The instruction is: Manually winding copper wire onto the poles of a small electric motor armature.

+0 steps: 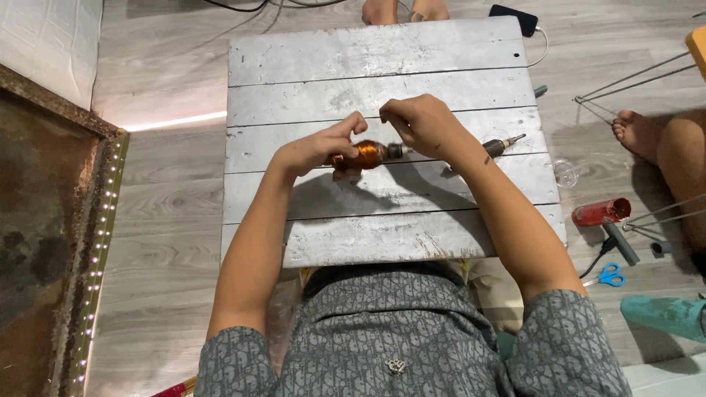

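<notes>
Seen from above, we are holding a copper-wound motor armature [365,155] just over the middle boards of a grey-painted wooden plank table [309,51], its long axis lying nearly level and running left to right across the planks, the shaft end pointing toward our right. Our left hand [318,149] is closing thumb and fingers around the armature's left end, while our right hand [421,122] is curling over the shaft end, fingers bent in a pinch on it; how tightly the tips are pressing we cannot tell. Just beyond our right wrist, a dark-handled tool with a metal tip [503,145] is lying on the table, angled up and to the right. On the pale wood-grain floor to the right, a red cylinder [601,212] is resting beside blue-handled scissors [607,276], a grey bar-shaped tool [622,245] between them, with thin metal rods [632,79] stretching toward the edge. Another person's bare foot [637,132] is resting near those rods, and more toes [401,10] are showing beyond the table's far edge, next to a black phone on a white cable [514,18]. A framed panel edged with small lights [99,220] is filling the left side.
</notes>
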